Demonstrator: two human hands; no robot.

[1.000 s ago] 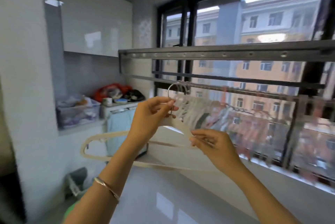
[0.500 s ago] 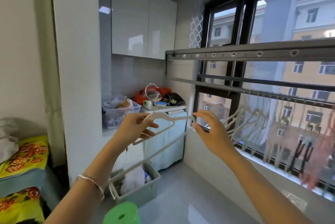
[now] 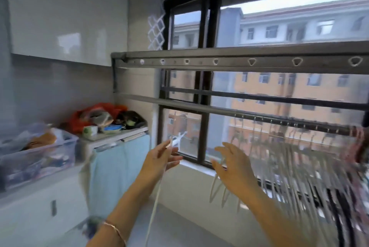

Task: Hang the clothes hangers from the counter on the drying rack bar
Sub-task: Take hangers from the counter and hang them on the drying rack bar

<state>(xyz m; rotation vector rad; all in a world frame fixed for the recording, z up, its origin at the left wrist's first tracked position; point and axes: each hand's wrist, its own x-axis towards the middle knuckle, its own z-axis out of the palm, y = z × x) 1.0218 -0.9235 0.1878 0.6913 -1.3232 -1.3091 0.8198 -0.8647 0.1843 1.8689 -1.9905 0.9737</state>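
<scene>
Left hand point(image 3: 161, 159) pinches the hanger point(image 3: 154, 206), likely light and stiff, near its neck below the rack bar point(image 3: 219, 109). Right hand's point(image 3: 234, 168) grip is wide, empty.

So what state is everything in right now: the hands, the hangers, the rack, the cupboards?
left hand: holds a white hanger
white hanger: in hand, hanging down, not yet on the rack
right hand: open, fingers spread
hung hangers: in a row on the lower bar, blurred
lower bar: left part bare
wall cupboard: closed
plastic bin: lidless, full
</scene>
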